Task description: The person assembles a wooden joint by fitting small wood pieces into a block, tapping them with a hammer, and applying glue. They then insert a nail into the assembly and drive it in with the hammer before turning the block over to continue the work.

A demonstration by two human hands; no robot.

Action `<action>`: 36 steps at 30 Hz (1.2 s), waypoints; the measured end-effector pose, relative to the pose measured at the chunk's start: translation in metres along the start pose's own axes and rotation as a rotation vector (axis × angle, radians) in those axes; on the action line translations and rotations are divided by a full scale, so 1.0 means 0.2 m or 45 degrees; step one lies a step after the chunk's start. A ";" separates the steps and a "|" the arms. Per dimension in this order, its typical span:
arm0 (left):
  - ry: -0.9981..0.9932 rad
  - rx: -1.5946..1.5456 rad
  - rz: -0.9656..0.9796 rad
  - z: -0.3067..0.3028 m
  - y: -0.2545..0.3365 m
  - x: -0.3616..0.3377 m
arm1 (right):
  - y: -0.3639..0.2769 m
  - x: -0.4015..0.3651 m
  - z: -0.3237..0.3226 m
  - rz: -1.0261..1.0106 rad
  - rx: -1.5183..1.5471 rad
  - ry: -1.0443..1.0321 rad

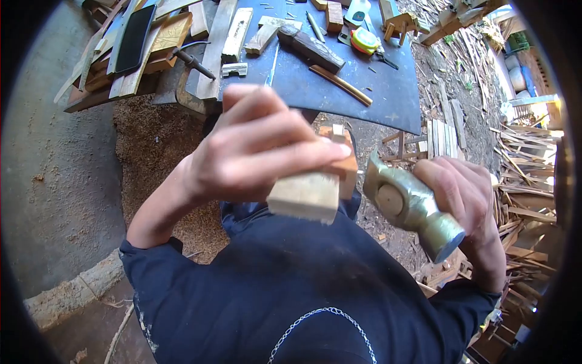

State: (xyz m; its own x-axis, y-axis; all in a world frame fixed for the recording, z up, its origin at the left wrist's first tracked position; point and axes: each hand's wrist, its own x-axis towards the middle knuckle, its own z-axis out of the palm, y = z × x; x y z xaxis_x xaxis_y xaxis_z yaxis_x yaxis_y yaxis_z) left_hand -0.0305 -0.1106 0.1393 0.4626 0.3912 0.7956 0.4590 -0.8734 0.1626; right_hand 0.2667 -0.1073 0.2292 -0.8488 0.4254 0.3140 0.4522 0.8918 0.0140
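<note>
My left hand (242,148) is closed around a wooden piece in front of my chest. A pale wood block (303,197) sticks out below its fingers, and a reddish wood block (347,173) sits at their tips. A small pale wood end (337,130) shows at the top of the reddish block. How these parts meet is partly hidden by my fingers. Just to the right, my right hand (454,191) grips a hammer (409,206), its metal head turned toward the wood but apart from it. The hammer's handle is mostly hidden.
On the dark worktable (388,100) lie wood offcuts, a dark wood bar (312,50), a tape measure (365,40) and a thin stick (341,85). A phone (135,37) rests on stacked boards beside a clamp (194,64). Scrap wood (527,176) covers the right side.
</note>
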 end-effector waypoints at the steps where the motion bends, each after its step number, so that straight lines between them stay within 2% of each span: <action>1: -0.035 -0.028 -0.095 -0.03 0.01 0.04 | 0.00 0.01 -0.01 0.068 0.052 -0.026; 5: -0.061 -0.147 -0.145 0.01 -0.06 0.04 | 0.02 0.05 -0.02 0.325 0.229 -0.131; 7: -0.046 -0.325 -0.309 0.02 -0.08 0.03 | 0.08 0.03 0.00 0.371 0.316 -0.172; 10: 0.033 -0.663 -0.609 0.05 -0.06 0.00 | 0.13 0.01 0.19 0.260 0.443 0.219; 12: 0.128 -0.953 -0.846 0.08 -0.02 -0.02 | 0.14 -0.04 0.28 0.285 0.683 0.384; 14: 0.058 -0.827 -0.757 0.08 -0.03 -0.03 | 0.15 -0.09 0.35 0.422 1.028 0.453; 16: -0.084 -0.768 -0.760 0.08 -0.04 -0.07 | 0.15 -0.15 0.37 0.820 1.520 0.464; 17: -0.094 -0.751 -0.850 0.09 -0.04 -0.10 | 0.17 -0.16 0.38 1.002 1.685 0.487; 18: -0.011 -0.844 -0.934 0.10 -0.04 -0.12 | 0.23 -0.15 0.39 1.117 1.680 0.467; 20: 0.156 -1.027 -1.103 0.13 -0.05 -0.16 | 0.31 -0.10 0.47 1.331 1.181 0.587; 21: 0.172 -1.069 -1.171 0.13 -0.04 -0.17 | 0.43 -0.17 0.53 1.266 0.812 0.501; 22: 0.188 -1.111 -1.237 0.13 -0.04 -0.18 | 0.49 -0.18 0.63 1.050 0.377 0.619; 24: 0.225 -1.190 -1.370 0.14 -0.04 -0.19 | 0.55 -0.19 0.64 1.385 0.034 0.143; 29: 0.324 -1.289 -1.434 0.25 -0.07 -0.21 | 0.76 -0.21 0.92 1.238 -0.364 0.143; 32: 0.338 -1.343 -1.506 0.29 -0.10 -0.22 | 0.84 -0.18 1.06 1.223 -0.311 0.141; 33: 0.341 -1.370 -1.510 0.29 -0.10 -0.22 | 0.84 -0.15 1.09 1.251 -0.323 0.149; 36: 0.344 -1.427 -1.539 0.29 -0.11 -0.20 | 0.84 -0.12 1.06 1.069 -0.647 0.046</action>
State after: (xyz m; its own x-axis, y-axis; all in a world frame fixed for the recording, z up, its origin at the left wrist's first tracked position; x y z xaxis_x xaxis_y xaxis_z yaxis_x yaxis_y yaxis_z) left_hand -0.0155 -0.0910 0.0695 0.0806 0.9960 -0.0394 -0.3589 0.0658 0.9310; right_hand 0.3045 0.0642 0.0223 -0.1922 0.8785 0.4375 0.9762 0.1255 0.1769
